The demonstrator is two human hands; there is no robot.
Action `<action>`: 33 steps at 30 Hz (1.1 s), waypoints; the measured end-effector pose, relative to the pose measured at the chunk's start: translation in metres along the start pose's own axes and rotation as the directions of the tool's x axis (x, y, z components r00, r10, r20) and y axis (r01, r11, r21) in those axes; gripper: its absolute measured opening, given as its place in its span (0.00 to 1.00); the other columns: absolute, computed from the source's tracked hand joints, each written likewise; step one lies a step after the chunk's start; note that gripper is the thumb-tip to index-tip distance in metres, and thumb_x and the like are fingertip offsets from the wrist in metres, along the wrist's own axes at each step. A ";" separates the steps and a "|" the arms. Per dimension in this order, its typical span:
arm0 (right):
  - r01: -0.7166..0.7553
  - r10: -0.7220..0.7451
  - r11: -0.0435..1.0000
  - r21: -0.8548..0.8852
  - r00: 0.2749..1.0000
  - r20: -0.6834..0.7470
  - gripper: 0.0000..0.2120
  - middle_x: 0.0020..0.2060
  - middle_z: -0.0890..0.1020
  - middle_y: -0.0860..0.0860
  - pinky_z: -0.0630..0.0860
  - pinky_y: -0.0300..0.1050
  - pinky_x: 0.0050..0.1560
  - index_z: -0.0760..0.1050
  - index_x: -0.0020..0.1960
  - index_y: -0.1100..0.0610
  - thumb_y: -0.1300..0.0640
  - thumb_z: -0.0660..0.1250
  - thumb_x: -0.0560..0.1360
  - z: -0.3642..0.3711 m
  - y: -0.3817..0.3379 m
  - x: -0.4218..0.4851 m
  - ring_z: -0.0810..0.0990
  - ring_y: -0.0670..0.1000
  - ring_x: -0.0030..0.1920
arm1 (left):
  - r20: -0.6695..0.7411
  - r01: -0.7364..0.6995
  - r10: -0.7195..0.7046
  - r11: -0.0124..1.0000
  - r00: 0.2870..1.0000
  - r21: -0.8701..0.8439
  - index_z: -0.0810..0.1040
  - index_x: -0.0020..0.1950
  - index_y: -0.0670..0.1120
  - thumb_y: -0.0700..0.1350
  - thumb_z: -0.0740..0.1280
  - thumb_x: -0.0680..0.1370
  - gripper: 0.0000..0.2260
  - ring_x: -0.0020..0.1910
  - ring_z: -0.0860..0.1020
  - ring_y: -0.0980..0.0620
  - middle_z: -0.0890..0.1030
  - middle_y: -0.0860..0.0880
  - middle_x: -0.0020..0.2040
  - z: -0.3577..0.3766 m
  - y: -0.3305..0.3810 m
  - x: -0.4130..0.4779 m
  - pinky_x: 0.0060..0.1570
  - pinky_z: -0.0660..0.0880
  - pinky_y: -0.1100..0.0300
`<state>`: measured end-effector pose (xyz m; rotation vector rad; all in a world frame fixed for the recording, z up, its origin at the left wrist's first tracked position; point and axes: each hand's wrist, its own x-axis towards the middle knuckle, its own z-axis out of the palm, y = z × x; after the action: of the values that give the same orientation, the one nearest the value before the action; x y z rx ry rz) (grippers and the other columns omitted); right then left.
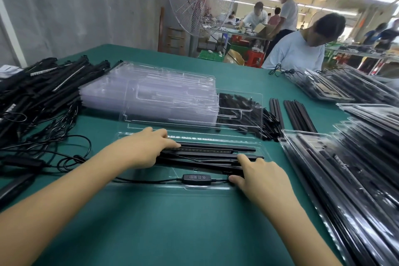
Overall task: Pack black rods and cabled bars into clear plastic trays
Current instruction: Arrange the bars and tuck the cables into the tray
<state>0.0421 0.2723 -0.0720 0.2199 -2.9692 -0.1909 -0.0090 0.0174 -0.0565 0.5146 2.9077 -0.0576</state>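
Both busy: left hand (146, 151) presses bars (207, 152), right hand (259, 175) pinches; tray stack (151, 93) behind.

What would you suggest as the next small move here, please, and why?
Probably press the slanted bar down flat into the tray. It lies askew to the other bars, the right hand pinches its right end, the left hand rests on the left ends, and the controller already lies along the near edge.
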 end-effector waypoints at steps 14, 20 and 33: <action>-0.087 0.092 0.988 0.126 0.995 -0.037 0.12 0.51 0.81 0.51 0.73 0.46 0.46 0.69 0.60 0.51 0.49 0.53 0.80 -0.001 0.027 0.003 0.78 0.58 0.51 | -0.089 0.138 -0.135 0.990 0.987 0.019 0.62 0.73 0.50 0.76 0.49 0.69 0.41 0.65 0.64 0.41 0.60 0.49 0.72 0.012 0.045 -0.022 0.59 0.72 0.49; -0.104 0.110 0.985 0.134 0.993 -0.037 0.19 0.50 0.81 0.48 0.71 0.45 0.43 0.70 0.57 0.50 0.38 0.55 0.77 0.000 0.024 0.003 0.78 0.55 0.52 | -0.070 0.147 -0.143 0.988 0.987 0.056 0.59 0.74 0.49 0.75 0.49 0.70 0.41 0.64 0.65 0.41 0.57 0.48 0.74 0.012 0.048 -0.020 0.58 0.72 0.49; -0.160 0.159 0.987 0.018 0.985 0.073 0.20 0.52 0.79 0.46 0.66 0.41 0.36 0.68 0.61 0.43 0.38 0.63 0.72 -0.010 0.010 0.007 0.77 0.53 0.51 | -0.214 0.147 -0.170 0.982 0.962 -0.121 0.43 0.78 0.51 0.66 0.43 0.78 0.33 0.77 0.44 0.45 0.51 0.50 0.78 0.035 0.053 -0.028 0.72 0.40 0.41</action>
<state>0.0359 0.2803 -0.0596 -0.0232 -3.0431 -0.1471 0.0409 0.0551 -0.0860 0.2852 3.1455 0.1378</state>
